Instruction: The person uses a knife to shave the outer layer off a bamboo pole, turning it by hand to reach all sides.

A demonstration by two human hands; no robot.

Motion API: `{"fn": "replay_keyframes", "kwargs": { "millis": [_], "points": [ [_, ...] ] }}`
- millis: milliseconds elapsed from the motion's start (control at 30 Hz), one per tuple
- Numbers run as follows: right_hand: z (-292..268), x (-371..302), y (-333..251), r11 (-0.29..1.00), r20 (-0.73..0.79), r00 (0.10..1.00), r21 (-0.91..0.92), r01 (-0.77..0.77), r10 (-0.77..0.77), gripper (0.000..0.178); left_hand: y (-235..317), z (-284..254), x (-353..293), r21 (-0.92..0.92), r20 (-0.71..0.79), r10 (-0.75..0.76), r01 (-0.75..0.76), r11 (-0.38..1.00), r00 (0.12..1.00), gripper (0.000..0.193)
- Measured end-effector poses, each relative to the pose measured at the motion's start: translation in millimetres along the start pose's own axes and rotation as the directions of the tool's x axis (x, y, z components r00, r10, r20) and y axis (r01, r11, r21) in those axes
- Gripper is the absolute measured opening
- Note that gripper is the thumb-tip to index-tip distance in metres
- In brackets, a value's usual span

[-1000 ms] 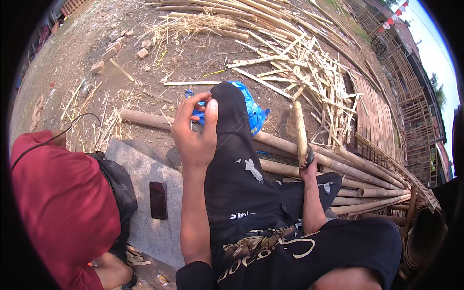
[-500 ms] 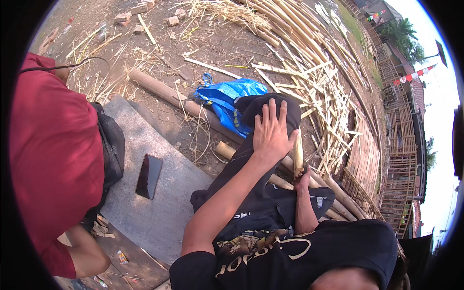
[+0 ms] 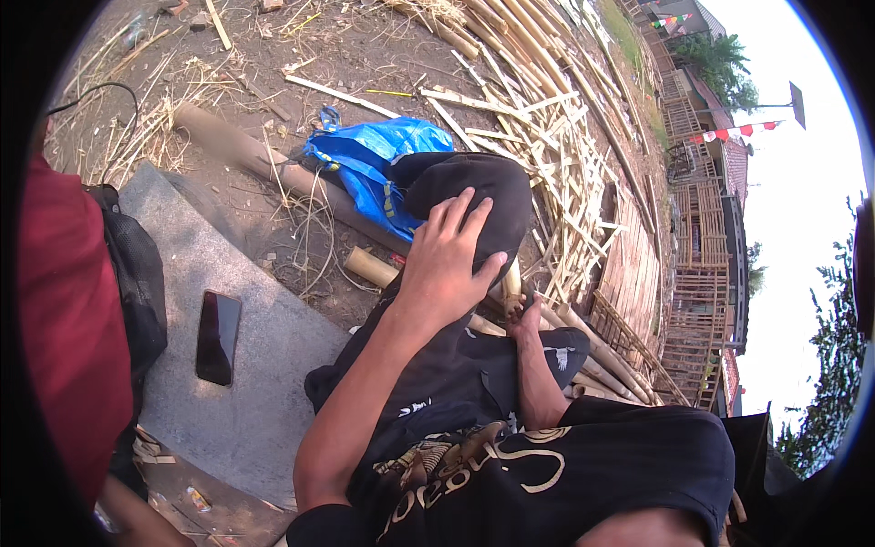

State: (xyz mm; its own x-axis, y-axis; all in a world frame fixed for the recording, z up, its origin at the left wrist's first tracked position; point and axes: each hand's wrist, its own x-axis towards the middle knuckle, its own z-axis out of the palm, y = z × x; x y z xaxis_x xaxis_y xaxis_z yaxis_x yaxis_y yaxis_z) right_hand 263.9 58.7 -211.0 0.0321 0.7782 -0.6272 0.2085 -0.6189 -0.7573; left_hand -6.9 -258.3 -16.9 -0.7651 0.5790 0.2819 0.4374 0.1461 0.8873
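Nearest, my left hand (image 3: 436, 273) lies on my black-trousered knee (image 3: 501, 178), its fingers loosely spread and gripping nothing. Just beyond, my right hand (image 3: 529, 326) has its fingers curled around the lower end of a pale stick (image 3: 513, 283); the knee hides the stick's upper part, and I can't make out the dark bit by my thumb. To hold it well, I'd say a low, firm wrap suits, with the stick kept clear of the trouser cloth and the left palm steadying the leg.

To my left a phone (image 3: 218, 337) lies on a grey surface (image 3: 278, 365), beside a person in a red shirt (image 3: 68, 319). Past my knee come a blue bag (image 3: 392, 141) against a thick pole (image 3: 228, 150), then a heap of split strips (image 3: 556, 155) and, farthest, a slatted fence (image 3: 697, 237).

A second ago my left hand was raised with thumb and fingers bent; now it rests flat. The stick stood in plain sight then; now the knee covers most of it.
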Motion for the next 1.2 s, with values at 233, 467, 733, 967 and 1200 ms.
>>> {"fn": "replay_keyframes", "kwargs": {
  "millis": [233, 467, 733, 967, 1200],
  "points": [
    [5.1, 5.3, -2.0, 0.998, -0.165, 0.985, -0.021, -0.06, 0.056, 0.051, 10.8, -249.6, -328.2, -0.641, 0.456, -0.735, 0.758, 0.12, 0.502, 0.034],
    [10.4, 15.7, -11.4, 0.998, -0.162, 0.985, -0.012, -0.057, 0.055, 0.039, 30.5, -289.3, -608.3, -0.358, 0.063, -0.991, 0.924, -0.133, -0.118, 0.04],
    [1.3, 18.2, -30.3, 0.996, -0.105, 0.993, -0.061, -0.061, 0.054, 0.035, -28.8, -216.4, -704.6, 0.043, -0.174, -0.984, 0.999, 0.033, 0.041, 0.047],
    [1.4, 6.8, -27.7, 0.992, -0.06, 0.997, -0.11, -0.058, 0.051, 0.032, -54.7, -198.8, -735.9, 0.174, -0.226, -0.965, 0.981, 0.092, 0.13, 0.054],
    [-1.3, 1.8, -33.6, 0.989, -0.028, 0.999, -0.141, -0.044, 0.041, 0.029, -106.5, -203.4, -745.6, 0.259, -0.227, -0.95, 0.954, 0.153, 0.214, 0.061]
  ]
}}
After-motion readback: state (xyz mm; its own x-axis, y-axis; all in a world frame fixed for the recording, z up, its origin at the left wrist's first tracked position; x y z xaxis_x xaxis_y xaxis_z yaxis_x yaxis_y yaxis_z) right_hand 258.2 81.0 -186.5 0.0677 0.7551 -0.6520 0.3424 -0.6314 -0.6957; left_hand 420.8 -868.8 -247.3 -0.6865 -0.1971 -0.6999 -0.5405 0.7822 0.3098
